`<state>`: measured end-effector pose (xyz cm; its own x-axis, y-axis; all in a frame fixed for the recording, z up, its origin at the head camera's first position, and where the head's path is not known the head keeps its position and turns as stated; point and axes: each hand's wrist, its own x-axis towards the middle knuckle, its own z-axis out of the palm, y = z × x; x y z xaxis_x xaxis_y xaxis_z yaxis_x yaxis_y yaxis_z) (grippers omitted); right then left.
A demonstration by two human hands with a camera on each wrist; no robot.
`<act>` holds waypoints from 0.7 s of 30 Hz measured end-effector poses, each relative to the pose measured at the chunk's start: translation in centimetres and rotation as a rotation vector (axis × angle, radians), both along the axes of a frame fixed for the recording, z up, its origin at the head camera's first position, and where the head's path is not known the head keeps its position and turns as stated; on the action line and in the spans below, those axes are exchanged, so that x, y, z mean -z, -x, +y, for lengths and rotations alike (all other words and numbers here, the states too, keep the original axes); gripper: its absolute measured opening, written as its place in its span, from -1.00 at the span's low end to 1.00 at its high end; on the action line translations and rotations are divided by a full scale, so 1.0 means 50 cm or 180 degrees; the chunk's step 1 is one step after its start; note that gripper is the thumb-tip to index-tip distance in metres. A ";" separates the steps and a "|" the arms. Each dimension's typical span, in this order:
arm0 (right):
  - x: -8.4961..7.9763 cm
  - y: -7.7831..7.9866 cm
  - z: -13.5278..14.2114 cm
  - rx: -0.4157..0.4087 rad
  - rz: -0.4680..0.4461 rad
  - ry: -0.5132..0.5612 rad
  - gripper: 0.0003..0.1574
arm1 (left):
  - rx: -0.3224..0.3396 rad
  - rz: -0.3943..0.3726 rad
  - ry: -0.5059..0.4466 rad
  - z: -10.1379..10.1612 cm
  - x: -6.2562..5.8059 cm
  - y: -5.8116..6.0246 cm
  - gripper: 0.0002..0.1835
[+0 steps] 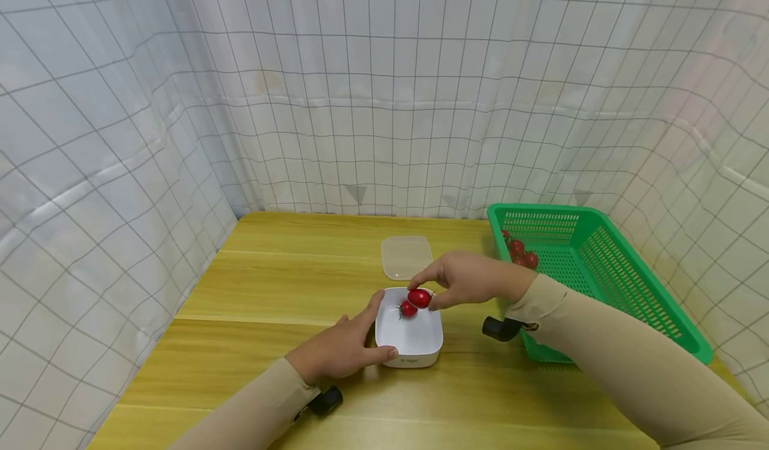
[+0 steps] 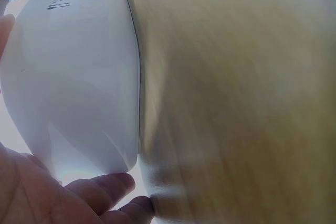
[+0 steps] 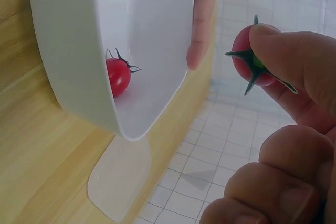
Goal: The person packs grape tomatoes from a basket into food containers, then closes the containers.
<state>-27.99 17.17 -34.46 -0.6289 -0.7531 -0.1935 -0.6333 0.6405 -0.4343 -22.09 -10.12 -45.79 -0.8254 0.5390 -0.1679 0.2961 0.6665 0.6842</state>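
Note:
My right hand [image 1: 468,278] pinches a red cherry tomato [image 1: 419,298] between thumb and fingertips, above a white square container [image 1: 410,360]. Green sepals spread from the held tomato [image 3: 242,69] in the right wrist view. A second cherry tomato [image 3: 119,76] with its green calyx lies inside the container, by the far wall. My left hand [image 1: 344,346] grips the container from its left side, thumb at the near rim and fingers round the far corner. Its fingers [image 2: 102,187] lie against the container's outer wall [image 2: 79,87] in the left wrist view.
A green perforated basket [image 1: 643,270] stands at the right of the wooden table [image 1: 270,290], with several cherry tomatoes [image 1: 518,247] at its left end. Behind the container a translucent lid [image 1: 406,256] lies flat. White grid-patterned curtains [image 1: 384,103] enclose the table at the back and sides.

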 end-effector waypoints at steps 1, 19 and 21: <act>0.000 0.000 0.000 0.0002 0.0001 0.0007 -0.49 | 0.0000 0.0003 -0.0003 0.000 0.000 0.000 0.19; -0.010 0.006 0.030 0.0338 -0.0025 0.0017 -0.47 | -0.0032 -0.0032 -0.0039 -0.001 0.001 -0.003 0.17; -0.017 0.011 0.046 0.0465 0.0002 0.0019 -0.46 | -0.0050 -0.0035 -0.0038 -0.001 0.001 -0.003 0.17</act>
<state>-28.52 19.45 -33.60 -0.7320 -0.6547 -0.1888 -0.5339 0.7232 -0.4381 -21.95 -10.16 -45.84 -0.8318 0.5282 -0.1706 0.2782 0.6627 0.6953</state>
